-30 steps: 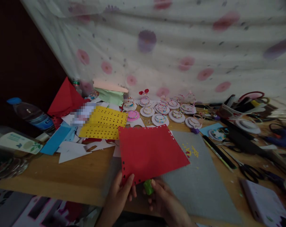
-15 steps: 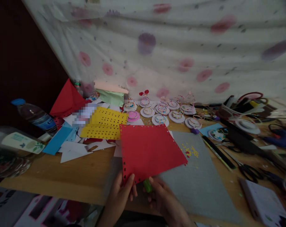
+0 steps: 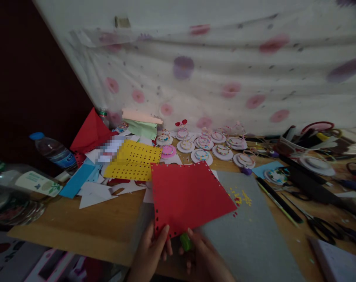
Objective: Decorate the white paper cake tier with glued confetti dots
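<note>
My left hand [image 3: 151, 252] pinches the near left corner of a red paper sheet [image 3: 189, 196] whose edges carry rows of small punched holes. My right hand [image 3: 206, 260] is closed around a small green hole punch [image 3: 185, 241] set at the sheet's near edge. The sheet hangs over a grey felt mat [image 3: 254, 227] on the wooden table [image 3: 86, 223]. A scatter of tiny yellow and red paper dots [image 3: 239, 197] lies on the mat just right of the sheet.
A yellow punched sheet [image 3: 133, 160], blue, white and red paper scraps lie at left beside a water bottle [image 3: 54, 150]. Several round decorated paper discs [image 3: 204, 143] line the back. Black scissors [image 3: 322, 225], pens and tools fill the right; a flowered cloth hangs behind.
The view has tilted up a little, so everything sits lower in the frame. The red sheet has turned slightly under my hands. A few more paper dots lie by the sheet's right corner.
</note>
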Available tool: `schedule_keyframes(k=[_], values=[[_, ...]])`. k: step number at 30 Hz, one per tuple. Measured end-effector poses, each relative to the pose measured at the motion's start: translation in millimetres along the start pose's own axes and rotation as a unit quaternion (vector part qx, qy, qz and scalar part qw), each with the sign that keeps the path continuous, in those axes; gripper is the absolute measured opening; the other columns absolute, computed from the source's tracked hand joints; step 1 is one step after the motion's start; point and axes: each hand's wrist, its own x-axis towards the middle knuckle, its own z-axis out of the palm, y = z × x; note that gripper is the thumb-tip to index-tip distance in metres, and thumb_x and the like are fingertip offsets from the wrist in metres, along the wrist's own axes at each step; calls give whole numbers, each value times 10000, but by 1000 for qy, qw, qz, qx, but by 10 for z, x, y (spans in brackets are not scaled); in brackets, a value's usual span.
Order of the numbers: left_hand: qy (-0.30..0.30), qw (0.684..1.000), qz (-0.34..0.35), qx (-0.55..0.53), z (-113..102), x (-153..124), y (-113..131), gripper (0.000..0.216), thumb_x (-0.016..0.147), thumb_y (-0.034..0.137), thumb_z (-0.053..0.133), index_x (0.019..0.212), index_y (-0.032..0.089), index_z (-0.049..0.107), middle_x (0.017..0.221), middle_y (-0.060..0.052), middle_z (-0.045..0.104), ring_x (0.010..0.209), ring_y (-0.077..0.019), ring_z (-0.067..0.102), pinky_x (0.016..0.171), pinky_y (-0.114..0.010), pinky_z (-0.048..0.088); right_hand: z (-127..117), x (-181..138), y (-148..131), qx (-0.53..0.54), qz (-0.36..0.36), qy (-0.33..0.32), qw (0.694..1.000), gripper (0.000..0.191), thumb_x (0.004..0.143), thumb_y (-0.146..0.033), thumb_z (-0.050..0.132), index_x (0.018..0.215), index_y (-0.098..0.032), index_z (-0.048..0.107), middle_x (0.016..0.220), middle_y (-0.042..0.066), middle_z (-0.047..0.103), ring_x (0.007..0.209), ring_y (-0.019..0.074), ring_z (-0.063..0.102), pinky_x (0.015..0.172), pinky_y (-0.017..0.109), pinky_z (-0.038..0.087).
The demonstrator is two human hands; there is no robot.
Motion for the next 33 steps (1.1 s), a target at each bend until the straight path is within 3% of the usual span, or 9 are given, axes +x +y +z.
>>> schedule_keyframes(k=[5,12,18,22,28,33], values=[[-7,1000,4,2,48,52,-64,571,674,718,619,850,181,538,446,56,537,363,-74,429,381,-172,308,-27,29,17,-6,-12,-55,998,485,710,-592,711,868,-139,640,651,20,660,425,69,508,369,164,376],[-19,1000,12,16,-43,38,-8,494,740,643,616,892,181,530,437,59,546,361,-76,426,387,-172,301,-43,42,21,9,1,-18,1000,574,695,-643,691,984,-155,603,614,8,666,400,70,513,385,166,372],[9,1000,2,-2,-111,-6,-11,510,707,662,634,825,175,538,432,57,543,352,-68,420,380,-165,278,38,-82,-33,-37,-2,-52,998,562,747,-663,628,1002,-164,579,595,-4,659,410,50,485,397,146,293],[35,999,-4,-16,-94,-18,-34,482,711,630,654,830,176,549,434,57,555,352,-62,426,386,-153,282,58,-88,-13,-48,-19,-89,995,590,771,-673,588,1065,-163,564,652,12,681,425,56,493,419,160,318],[13,1000,11,-19,-88,-10,-19,454,725,612,651,814,178,554,436,49,563,349,-67,433,378,-158,300,72,-13,16,-105,-23,-46,993,704,732,-741,551,1112,-148,534,564,0,646,459,108,553,407,188,312],[-3,999,21,-28,-92,-15,3,436,747,592,641,844,176,555,440,54,558,349,-60,424,377,-154,292,75,27,20,-157,-18,-9,987,833,619,-836,534,1079,-142,535,459,-18,604,371,104,484,382,201,266]])
